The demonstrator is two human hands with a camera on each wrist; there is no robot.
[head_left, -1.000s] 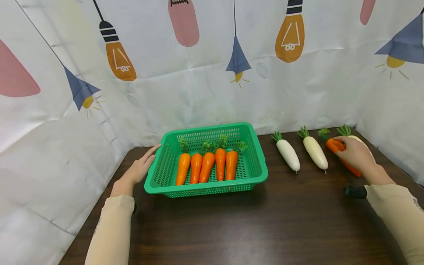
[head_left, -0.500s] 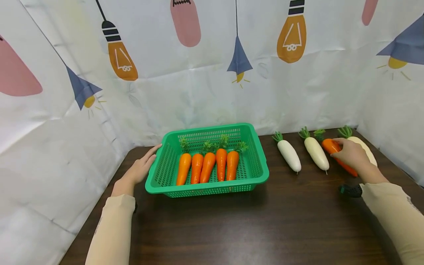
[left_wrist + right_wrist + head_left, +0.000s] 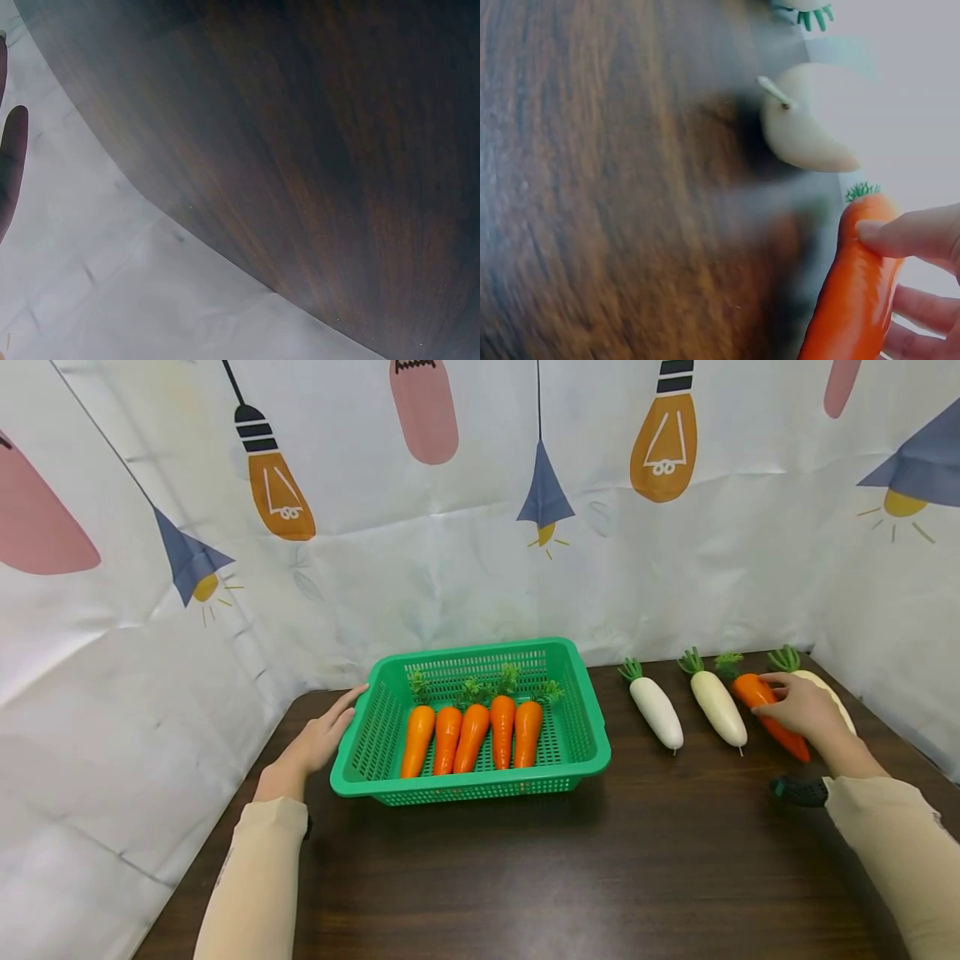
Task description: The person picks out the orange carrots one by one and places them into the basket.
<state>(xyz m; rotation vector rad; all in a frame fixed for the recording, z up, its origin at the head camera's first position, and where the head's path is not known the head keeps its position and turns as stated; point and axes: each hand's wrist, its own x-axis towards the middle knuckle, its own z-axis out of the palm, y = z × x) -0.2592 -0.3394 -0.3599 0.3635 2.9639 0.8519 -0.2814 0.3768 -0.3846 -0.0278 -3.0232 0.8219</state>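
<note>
My right hand (image 3: 806, 706) is over an orange carrot (image 3: 787, 739) with a leafy green top, among the white radishes at the table's right. In the right wrist view, the thumb presses one side of the carrot (image 3: 855, 300) and the fingers lie along its other side. My left hand (image 3: 318, 743) rests with extended fingers at the left rim of a green plastic basket (image 3: 480, 785). Inside it several carrots (image 3: 472, 739) lie in a row, leafy ends toward the back. Only the left hand's fingertips (image 3: 13, 165) show in the left wrist view.
Two white radishes (image 3: 656, 710) (image 3: 718, 706) lie between basket and carrot. A third radish (image 3: 825, 689) is partly hidden behind the right hand. The dark wooden table (image 3: 480, 877) meets a white printed curtain (image 3: 465, 577) at the back and left.
The right hand and its carrot have shifted a little left, toward the middle radish, uncovering more of the rightmost radish. The left hand and basket have stayed in place.
</note>
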